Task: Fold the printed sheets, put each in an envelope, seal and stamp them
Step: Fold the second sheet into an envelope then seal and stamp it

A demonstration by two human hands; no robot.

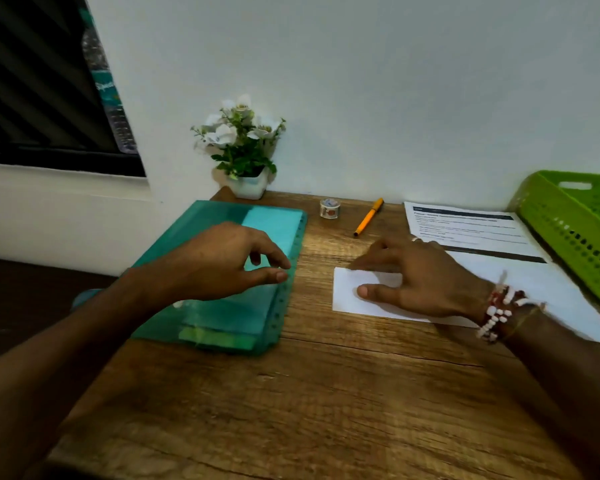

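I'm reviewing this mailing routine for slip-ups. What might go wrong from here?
1. Only the right hand presses the white paper on the wooden table. The left hand hovers over the green folder, so the paper may slide and crease crookedly.
2. The right wrist lies over the printed sheets, so pulling back might drag them askew.
3. The orange pen lies loose nearby; a sweeping reach might send it rolling.

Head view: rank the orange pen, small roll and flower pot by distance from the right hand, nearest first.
1. Orange pen, just beyond the right hand.
2. Small roll, left of the pen.
3. Flower pot, far left by the wall.
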